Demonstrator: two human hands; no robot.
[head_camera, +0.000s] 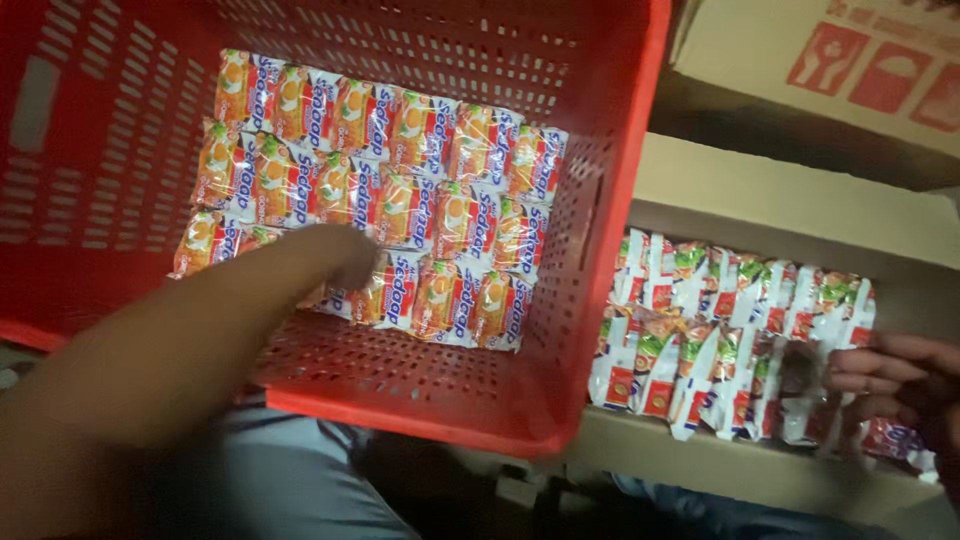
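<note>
The left hand (325, 255), blurred, reaches into a red perforated plastic crate (610, 200) and lies against the bottom row of orange and blue noodle packets (400, 170); whether its fingers close on one I cannot tell. The right hand (890, 385) curls its fingers around white and red noodle packets (720, 330) standing in an open brown cardboard box (780, 185) just right of the crate.

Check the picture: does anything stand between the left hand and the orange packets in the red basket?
Nothing visible does. The left hand already reaches over the red basket rim and lies on the orange packets. The view is blurred, so its grip cannot be judged.
</note>
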